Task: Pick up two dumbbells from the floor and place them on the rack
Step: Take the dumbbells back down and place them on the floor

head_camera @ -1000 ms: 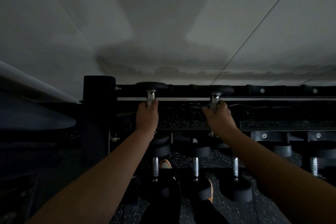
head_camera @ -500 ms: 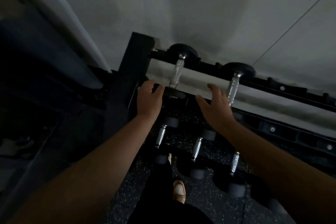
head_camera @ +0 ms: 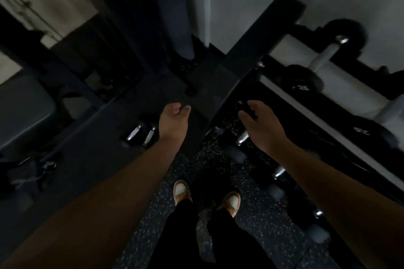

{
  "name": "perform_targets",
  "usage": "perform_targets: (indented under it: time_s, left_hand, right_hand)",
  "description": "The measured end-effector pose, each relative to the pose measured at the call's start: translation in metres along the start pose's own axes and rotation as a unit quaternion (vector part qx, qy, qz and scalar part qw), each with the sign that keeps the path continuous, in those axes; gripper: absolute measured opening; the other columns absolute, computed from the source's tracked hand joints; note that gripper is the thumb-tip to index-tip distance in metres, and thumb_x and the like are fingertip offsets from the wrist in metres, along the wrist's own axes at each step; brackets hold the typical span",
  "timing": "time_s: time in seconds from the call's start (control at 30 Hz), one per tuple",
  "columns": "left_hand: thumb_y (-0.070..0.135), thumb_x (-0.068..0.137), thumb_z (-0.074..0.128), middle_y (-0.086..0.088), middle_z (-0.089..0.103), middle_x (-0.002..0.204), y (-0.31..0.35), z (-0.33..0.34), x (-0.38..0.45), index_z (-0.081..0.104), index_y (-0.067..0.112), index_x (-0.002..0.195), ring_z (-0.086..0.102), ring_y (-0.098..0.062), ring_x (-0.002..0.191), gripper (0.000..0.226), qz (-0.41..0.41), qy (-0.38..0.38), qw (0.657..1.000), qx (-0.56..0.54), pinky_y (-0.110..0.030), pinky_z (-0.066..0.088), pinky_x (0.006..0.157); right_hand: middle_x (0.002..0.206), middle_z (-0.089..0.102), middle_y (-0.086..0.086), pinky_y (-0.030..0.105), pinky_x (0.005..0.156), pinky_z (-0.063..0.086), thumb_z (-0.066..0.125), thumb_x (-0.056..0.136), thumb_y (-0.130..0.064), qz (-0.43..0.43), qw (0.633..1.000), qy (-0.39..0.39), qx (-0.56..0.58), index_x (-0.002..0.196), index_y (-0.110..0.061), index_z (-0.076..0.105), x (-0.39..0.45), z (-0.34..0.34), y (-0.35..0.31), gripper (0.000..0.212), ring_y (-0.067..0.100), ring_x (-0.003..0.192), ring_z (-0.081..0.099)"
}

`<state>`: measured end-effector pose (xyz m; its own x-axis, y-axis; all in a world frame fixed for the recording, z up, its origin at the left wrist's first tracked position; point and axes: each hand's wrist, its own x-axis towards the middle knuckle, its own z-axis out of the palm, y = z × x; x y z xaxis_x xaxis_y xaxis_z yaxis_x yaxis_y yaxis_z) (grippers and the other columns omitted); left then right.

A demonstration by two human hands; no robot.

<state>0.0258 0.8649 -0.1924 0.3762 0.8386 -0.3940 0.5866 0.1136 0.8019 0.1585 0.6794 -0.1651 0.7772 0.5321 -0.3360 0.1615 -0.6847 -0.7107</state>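
Note:
A black dumbbell (head_camera: 325,55) with a chrome handle lies across the top rails of the black rack (head_camera: 265,35) at the upper right. The end of a second dumbbell (head_camera: 363,132) shows on the rack's front rail further right. My left hand (head_camera: 173,121) hovers empty with fingers loosely curled, left of the rack's post. My right hand (head_camera: 261,125) is empty too, fingers spread, in front of the rack's lower tiers. Two chrome-handled dumbbells (head_camera: 142,134) lie on the floor just left of my left wrist.
More dumbbells (head_camera: 242,137) sit on the rack's lower shelf by my right arm. My feet in tan shoes (head_camera: 182,191) stand on speckled rubber flooring (head_camera: 153,220). A dark padded bench (head_camera: 24,113) and some tangled gear (head_camera: 32,172) are at the left.
Both hands have let go of the dumbbells on the top tier and pulled back empty. The view has swung left and down, showing the floor beside the rack.

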Motion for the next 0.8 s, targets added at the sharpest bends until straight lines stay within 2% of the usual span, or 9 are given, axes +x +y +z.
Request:
perform_targets:
  time_s: [0.07, 0.17, 0.27, 0.4, 0.47, 0.57, 0.67, 0.77, 0.8]
  left_hand:
    - [0.036, 0.089, 0.064, -0.008, 0.063, 0.122, -0.03, -0.025, 0.01, 0.058, 0.01, 0.125, 0.055, -0.015, 0.1, 0.045, -0.029, 0.026, 0.999, 0.021, -0.015, 0.034, 0.073]
    - [0.039, 0.089, 0.062, -0.009, 0.065, 0.118, -0.074, -0.061, 0.029, 0.06, 0.011, 0.122, 0.058, -0.023, 0.105, 0.044, -0.069, 0.044, 0.996, 0.048, -0.024, 0.037, 0.078]
    - [0.042, 0.088, 0.06, -0.008, 0.069, 0.1, -0.113, -0.092, 0.053, 0.066, 0.008, 0.109, 0.063, -0.024, 0.093, 0.04, -0.076, 0.056, 0.992, 0.078, -0.026, 0.037, 0.07]
    - [0.046, 0.084, 0.059, 0.009, 0.061, 0.066, -0.162, -0.124, 0.094, 0.063, 0.021, 0.074, 0.056, -0.008, 0.062, 0.028, -0.091, 0.068, 0.987, 0.113, -0.024, 0.034, 0.051]
    - [0.047, 0.082, 0.059, 0.012, 0.057, 0.064, -0.184, -0.136, 0.117, 0.058, 0.024, 0.069, 0.05, -0.001, 0.058, 0.026, -0.1, 0.068, 0.984, 0.131, -0.023, 0.033, 0.05]
    - [0.046, 0.08, 0.059, 0.008, 0.063, 0.072, -0.221, -0.142, 0.152, 0.067, 0.024, 0.082, 0.055, -0.008, 0.064, 0.024, -0.113, 0.051, 0.98, 0.159, -0.025, 0.035, 0.057]
    - [0.044, 0.076, 0.061, 0.012, 0.061, 0.074, -0.257, -0.146, 0.183, 0.066, 0.023, 0.09, 0.052, -0.001, 0.064, 0.026, -0.132, 0.036, 0.978, 0.16, -0.016, 0.035, 0.053]
    - [0.04, 0.069, 0.055, -0.009, 0.065, 0.091, -0.294, -0.146, 0.217, 0.062, 0.004, 0.109, 0.056, -0.013, 0.077, 0.054, -0.158, 0.014, 0.98, 0.118, -0.019, 0.038, 0.064]
    - [0.04, 0.069, 0.055, -0.009, 0.068, 0.095, -0.307, -0.145, 0.23, 0.063, 0.006, 0.11, 0.059, -0.014, 0.078, 0.053, -0.166, 0.022, 0.979, 0.116, -0.02, 0.04, 0.063]
  right_hand:
    - [0.136, 0.054, 0.007, 0.027, 0.087, 0.035, 0.055, 0.092, -0.048, -0.003, 0.998, -0.059, -0.003, 0.139, -0.018, 0.046, 0.004, 0.034, -0.01, 0.057, 0.02, 0.115, 0.054]
    - [0.135, 0.055, 0.006, 0.028, 0.086, 0.036, 0.054, 0.093, -0.048, 0.001, 0.993, -0.121, -0.01, 0.139, -0.019, 0.045, 0.011, 0.087, -0.028, 0.056, 0.022, 0.115, 0.055]
    - [0.137, 0.054, 0.007, 0.03, 0.083, 0.037, 0.054, 0.094, -0.047, 0.019, 0.986, -0.165, 0.0, 0.141, -0.02, 0.043, 0.016, 0.137, -0.043, 0.055, 0.024, 0.116, 0.055]
    - [0.139, 0.051, 0.01, 0.034, 0.084, 0.04, 0.053, 0.097, -0.043, 0.041, 0.977, -0.209, 0.007, 0.144, -0.017, 0.039, 0.025, 0.211, -0.054, 0.055, 0.028, 0.12, 0.052]
    - [0.138, 0.052, 0.01, 0.033, 0.083, 0.04, 0.052, 0.097, -0.042, 0.055, 0.975, -0.216, 0.018, 0.142, -0.016, 0.04, 0.032, 0.248, -0.055, 0.053, 0.026, 0.119, 0.052]
    - [0.137, 0.054, 0.01, 0.029, 0.081, 0.038, 0.053, 0.097, -0.041, 0.091, 0.969, -0.228, 0.035, 0.139, -0.014, 0.043, 0.046, 0.3, -0.05, 0.051, 0.024, 0.116, 0.054]
    - [0.13, 0.059, 0.011, 0.026, 0.075, 0.038, 0.054, 0.097, -0.037, 0.114, 0.961, -0.247, 0.05, 0.137, -0.012, 0.045, 0.064, 0.348, -0.043, 0.048, 0.021, 0.101, 0.058]
    - [0.128, 0.061, 0.012, 0.027, 0.078, 0.039, 0.053, 0.097, -0.037, 0.135, 0.956, -0.257, 0.042, 0.136, -0.011, 0.047, 0.091, 0.395, -0.03, 0.047, 0.027, 0.108, 0.059]
    - [0.131, 0.059, 0.012, 0.029, 0.08, 0.04, 0.052, 0.098, -0.037, 0.146, 0.951, -0.268, 0.043, 0.138, -0.012, 0.046, 0.102, 0.411, -0.026, 0.048, 0.029, 0.112, 0.058]
